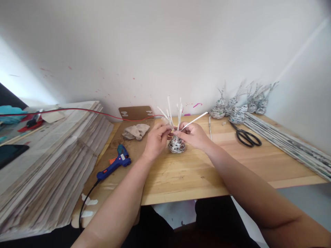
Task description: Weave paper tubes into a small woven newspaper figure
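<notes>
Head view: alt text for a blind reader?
Left hand and right hand meet atop a small grey woven-paper form with white sticks splaying upward, on a pale wooden table. Blue glue gun left; black scissors and similar woven forms right.

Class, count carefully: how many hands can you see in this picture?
2. The left hand is at the upper left of the woven paper piece; the right hand is at its upper right. No others show.

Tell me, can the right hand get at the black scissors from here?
Probably yes. The black scissors lie on the table beyond the right hand, handles uncovered, with only a slim paper stick lying between. The hand would likely first need to leave the woven paper piece.
</notes>
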Demonstrator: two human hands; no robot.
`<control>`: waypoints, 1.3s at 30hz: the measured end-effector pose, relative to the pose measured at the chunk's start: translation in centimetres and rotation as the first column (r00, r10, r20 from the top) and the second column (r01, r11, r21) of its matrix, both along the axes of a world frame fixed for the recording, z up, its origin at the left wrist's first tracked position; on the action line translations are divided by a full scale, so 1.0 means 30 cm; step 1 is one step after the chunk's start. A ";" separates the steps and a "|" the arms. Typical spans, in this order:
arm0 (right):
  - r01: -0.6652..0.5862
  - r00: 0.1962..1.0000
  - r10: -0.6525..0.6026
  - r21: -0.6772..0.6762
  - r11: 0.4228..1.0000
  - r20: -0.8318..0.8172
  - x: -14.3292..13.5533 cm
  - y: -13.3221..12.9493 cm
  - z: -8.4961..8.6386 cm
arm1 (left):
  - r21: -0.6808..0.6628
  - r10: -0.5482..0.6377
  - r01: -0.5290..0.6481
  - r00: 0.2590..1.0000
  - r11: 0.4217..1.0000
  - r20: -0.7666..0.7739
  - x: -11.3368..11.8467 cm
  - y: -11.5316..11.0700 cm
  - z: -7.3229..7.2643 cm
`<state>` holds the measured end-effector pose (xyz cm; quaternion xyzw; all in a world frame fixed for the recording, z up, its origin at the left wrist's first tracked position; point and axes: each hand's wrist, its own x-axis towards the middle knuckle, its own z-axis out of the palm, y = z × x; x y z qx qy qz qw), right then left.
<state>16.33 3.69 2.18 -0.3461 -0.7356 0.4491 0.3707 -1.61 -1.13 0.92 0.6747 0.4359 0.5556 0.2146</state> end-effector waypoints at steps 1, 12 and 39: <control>-0.010 1.000 0.010 -0.004 1.000 -0.011 0.000 0.000 -0.002 | -0.008 -0.002 0.002 1.000 1.000 0.017 0.002 0.002 -0.004; -0.182 0.980 0.170 -0.131 0.975 -0.101 0.020 0.034 0.005 | -0.322 0.026 0.118 0.912 0.940 0.410 0.015 0.011 0.014; 0.337 0.906 -0.281 0.136 0.932 -0.316 0.052 -0.004 0.074 | -0.066 0.227 -0.220 0.966 0.973 0.124 0.027 0.023 -0.028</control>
